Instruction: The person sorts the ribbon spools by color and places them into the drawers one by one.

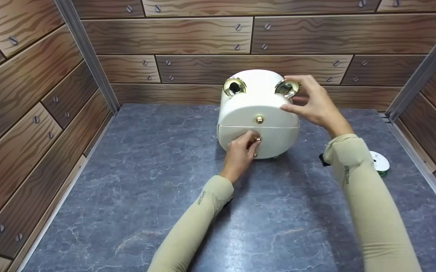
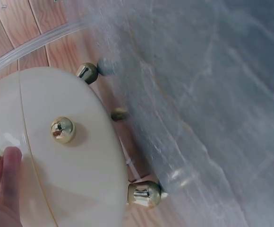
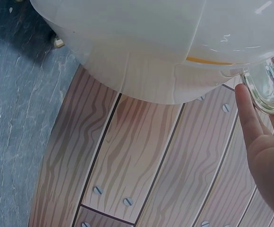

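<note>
A glossy white rounded drawer box (image 1: 240, 113) stands on short gold feet (image 2: 145, 194), with gold ball knobs down its front. Two gold-rimmed round mirror-like pieces rise from its top. My left hand (image 1: 239, 153) pinches the middle knob (image 1: 258, 139); in the left wrist view the fingers partly cover it, while the lower knob (image 2: 62, 130) shows fully. My right hand (image 1: 314, 104) spreads around the right gold-rimmed piece (image 1: 287, 88), its thumb at the box's upper front edge. In the right wrist view, nearly straight fingers (image 3: 245, 106) lie against the shiny rim.
A white spool (image 1: 380, 161) with a green edge lies to the right, partly hidden by the right sleeve. Dark marbled tabletop (image 1: 157, 170) surrounds the box. Wood-patterned panels (image 1: 180, 36) form walls behind and at both sides, with grey metal posts in the corners.
</note>
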Demonstrator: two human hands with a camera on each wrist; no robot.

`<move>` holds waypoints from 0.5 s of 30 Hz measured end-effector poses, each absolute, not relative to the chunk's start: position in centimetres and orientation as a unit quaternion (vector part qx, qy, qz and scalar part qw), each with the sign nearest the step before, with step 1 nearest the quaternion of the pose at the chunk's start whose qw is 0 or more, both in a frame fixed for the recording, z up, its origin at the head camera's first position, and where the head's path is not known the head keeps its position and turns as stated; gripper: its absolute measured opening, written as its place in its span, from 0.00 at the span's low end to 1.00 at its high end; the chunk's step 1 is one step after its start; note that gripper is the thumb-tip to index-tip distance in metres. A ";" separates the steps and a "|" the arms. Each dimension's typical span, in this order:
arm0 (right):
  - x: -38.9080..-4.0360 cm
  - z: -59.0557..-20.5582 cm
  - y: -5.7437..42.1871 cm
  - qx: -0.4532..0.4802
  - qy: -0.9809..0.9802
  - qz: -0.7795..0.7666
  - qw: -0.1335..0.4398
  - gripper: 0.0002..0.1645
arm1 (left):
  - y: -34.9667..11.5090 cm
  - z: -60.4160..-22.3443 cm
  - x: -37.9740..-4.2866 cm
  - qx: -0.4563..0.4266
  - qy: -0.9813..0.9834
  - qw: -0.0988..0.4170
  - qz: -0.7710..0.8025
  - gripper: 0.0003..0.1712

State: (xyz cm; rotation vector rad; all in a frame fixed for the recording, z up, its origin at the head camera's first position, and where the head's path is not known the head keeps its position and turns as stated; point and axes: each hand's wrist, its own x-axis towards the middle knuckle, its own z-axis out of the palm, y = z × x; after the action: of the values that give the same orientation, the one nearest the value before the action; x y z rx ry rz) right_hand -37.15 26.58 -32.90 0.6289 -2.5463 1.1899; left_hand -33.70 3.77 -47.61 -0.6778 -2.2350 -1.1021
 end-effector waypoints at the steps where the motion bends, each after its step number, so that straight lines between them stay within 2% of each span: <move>1: -37.1 -32.9 26.6 0.217 -0.877 0.408 0.131 0.47 | 3.8 -47.6 -33.7 -0.253 -0.832 0.274 -0.411 0.06; 15: -37.4 -33.1 26.6 0.217 -0.876 0.408 0.136 0.48 | 3.3 -47.6 -33.7 -0.265 -0.839 0.239 -0.411 0.07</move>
State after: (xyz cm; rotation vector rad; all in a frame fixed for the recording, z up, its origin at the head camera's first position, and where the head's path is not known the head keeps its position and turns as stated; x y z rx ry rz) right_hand -37.43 26.63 -33.10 0.6270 -2.5376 1.1824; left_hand -33.71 3.27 -47.58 -0.7260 -2.2968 -1.1268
